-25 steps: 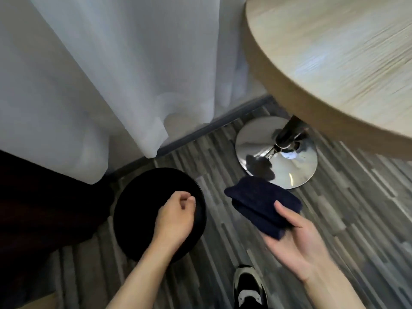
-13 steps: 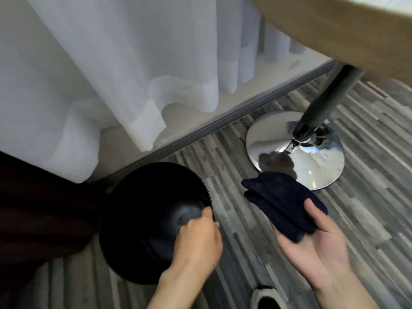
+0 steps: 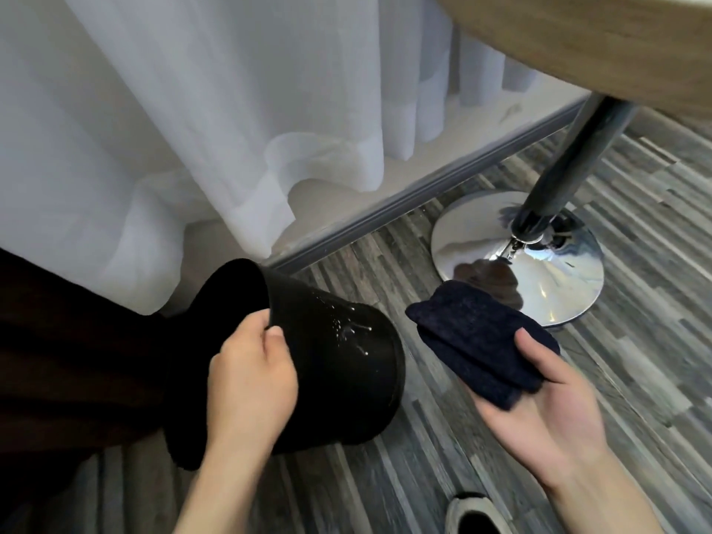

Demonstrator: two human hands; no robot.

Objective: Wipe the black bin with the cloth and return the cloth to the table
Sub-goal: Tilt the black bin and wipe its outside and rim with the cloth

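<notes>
The black bin [image 3: 339, 364] is tipped on its side above the grey striped floor [image 3: 443, 475], its mouth turned left toward a dark mass at the frame's edge, so its inside cannot be seen and nothing can be said of any contents. Its outer wall faces up and to the right; it is glossy black, with a patch of small white droplets and streaks near the upper middle, and its round base end points right toward the cloth.

The left hand [image 3: 250, 383] has its grip closed on the bin's rim, thumb on the outer wall and fingers curled over the edge.

The cloth [image 3: 481, 344], dark navy and folded into a thick pad, lies on the upturned palm of the right hand [image 3: 539, 398], pinned by the thumb on top; that grip is closed on the cloth. Cloth and bin are near but apart.

Behind the cloth stands the chrome base [image 3: 539, 271] of the counter [image 3: 578, 36], whose wooden edge fills the top right corner. A white curtain [image 3: 192, 129] hangs behind the bin. A shoe [image 3: 474, 514] shows at the bottom edge.
</notes>
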